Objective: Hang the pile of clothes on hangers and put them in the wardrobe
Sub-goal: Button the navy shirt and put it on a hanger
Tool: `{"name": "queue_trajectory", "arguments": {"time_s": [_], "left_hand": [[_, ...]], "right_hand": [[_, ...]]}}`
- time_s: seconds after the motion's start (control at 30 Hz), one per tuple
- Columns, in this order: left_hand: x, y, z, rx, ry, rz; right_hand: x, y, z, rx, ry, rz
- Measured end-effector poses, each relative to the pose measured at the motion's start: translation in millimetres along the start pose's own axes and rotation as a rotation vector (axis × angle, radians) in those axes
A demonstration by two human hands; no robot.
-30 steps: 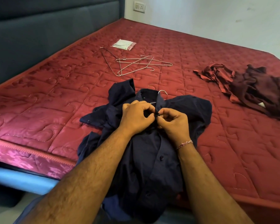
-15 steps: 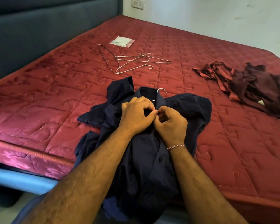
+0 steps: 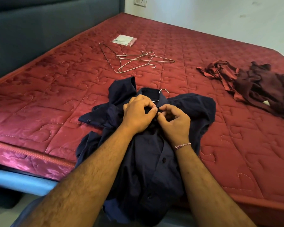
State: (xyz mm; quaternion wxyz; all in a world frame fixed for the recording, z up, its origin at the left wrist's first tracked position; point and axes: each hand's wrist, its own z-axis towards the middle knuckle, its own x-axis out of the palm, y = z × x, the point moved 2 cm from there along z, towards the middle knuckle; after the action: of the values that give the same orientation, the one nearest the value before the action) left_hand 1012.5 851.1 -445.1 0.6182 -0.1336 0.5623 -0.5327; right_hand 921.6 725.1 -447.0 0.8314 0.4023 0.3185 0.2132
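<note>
Navy shirt (image 3: 147, 161) lies at lower centre of the frame, collar up-frame on the red mattress (image 3: 56, 99), its tail spilling over the bed's near edge. A wire hanger (image 3: 163, 91) is inside it; only the hook shows above the collar. Both hands meet just below the collar: the left hand (image 3: 138, 113) and the right hand (image 3: 174, 122) each have a curled grip pinching the placket cloth, apparently working the top button.

Judging by the folds, the fabric is soft, light and limp, so it would sag and slide off thin wire unless buttoned; the hook looks the surest place to lift it.

Spare wire hangers (image 3: 138, 60) lie tangled at upper centre, well apart, beside a small packet (image 3: 124, 40). Maroon clothes (image 3: 252, 82) sit heaped at the right. Open mattress surrounds the shirt on both sides; no wardrobe is in view.
</note>
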Motion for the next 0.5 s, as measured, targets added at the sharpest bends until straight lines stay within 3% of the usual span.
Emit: {"name": "queue_trajectory", "arguments": {"time_s": [0.13,0.27,0.33,0.4,0.5], "left_hand": [[3,2,-3,0.034,-0.064,0.030],[6,8,-5,0.139,-0.157,-0.017],[5,6,-7,0.192,-0.175,-0.043],[3,2,-11,0.255,-0.186,-0.071],[-1,-7,-15,0.338,-0.165,-0.101]], "right_hand": [[-2,-2,1,0.021,-0.033,0.058],[-11,3,10,0.012,-0.307,0.093],[-12,5,29,-0.011,-0.348,0.041],[-6,6,59,-0.023,-0.237,-0.101],[9,5,101,0.094,0.182,-0.449]]}}
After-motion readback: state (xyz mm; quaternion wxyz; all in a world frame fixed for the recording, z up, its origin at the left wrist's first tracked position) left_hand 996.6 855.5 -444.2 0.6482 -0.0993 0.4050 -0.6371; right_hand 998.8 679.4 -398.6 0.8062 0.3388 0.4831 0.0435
